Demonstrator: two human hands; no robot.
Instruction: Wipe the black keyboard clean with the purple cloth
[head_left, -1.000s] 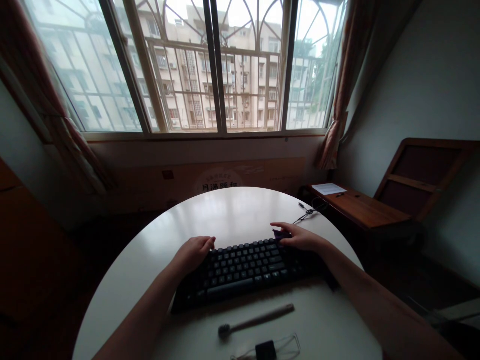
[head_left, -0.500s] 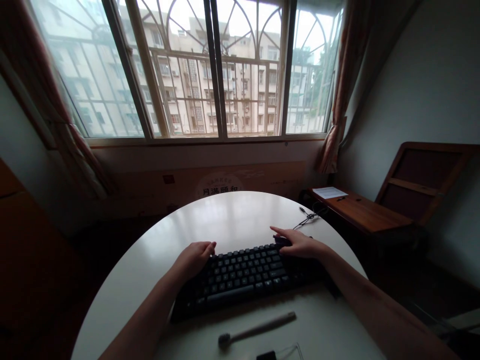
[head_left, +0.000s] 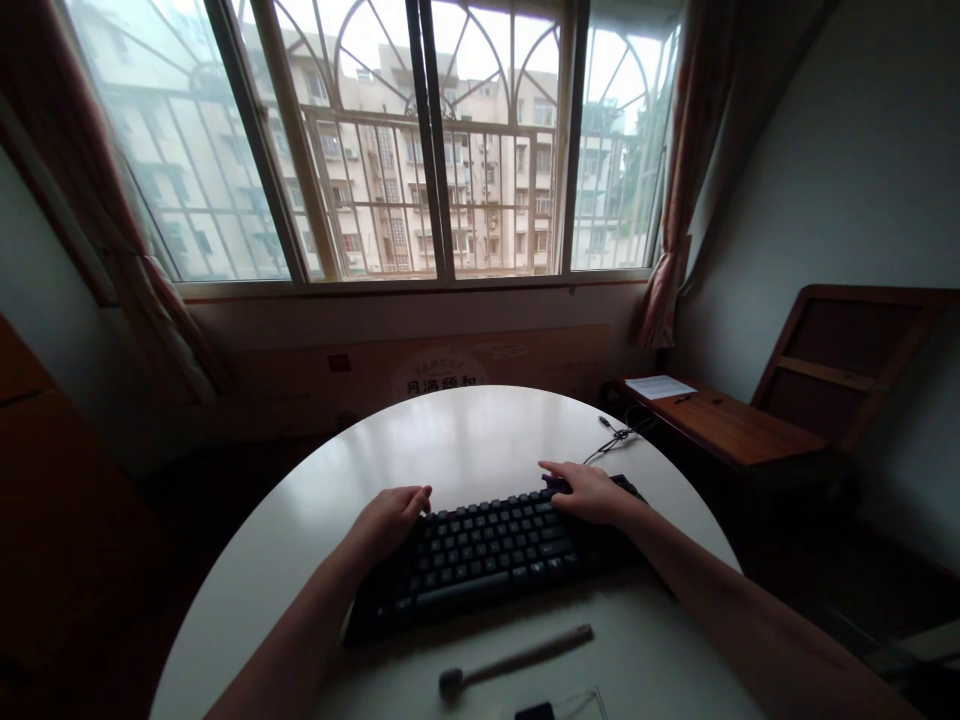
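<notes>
A black keyboard (head_left: 480, 560) lies at a slight slant on the white round table (head_left: 247, 600). Curled at its far left corner is my left hand (head_left: 390, 520), closed on the edge, with the thumb by the top row. Over the right part of the top row, my right hand (head_left: 589, 490) pinches a small dark purple thing (head_left: 556, 484) against the keys. Its kind is hard to make out, since the fingers cover most of it; the index finger points out to the left. In front of the keyboard lies a grey toothbrush (head_left: 517, 660), bristle head to the left.
A black cable (head_left: 616, 436) runs over the table's far right edge. Near the front edge sits a small black object (head_left: 534, 711) with a thin wire loop. On the right, a wooden bench (head_left: 750, 425) bears a white paper (head_left: 660, 387). A barred window (head_left: 442, 200) is ahead.
My right hand has shifted slightly left and down along the top row, with the purple thing still in it. My left hand stays at the keyboard's corner.
</notes>
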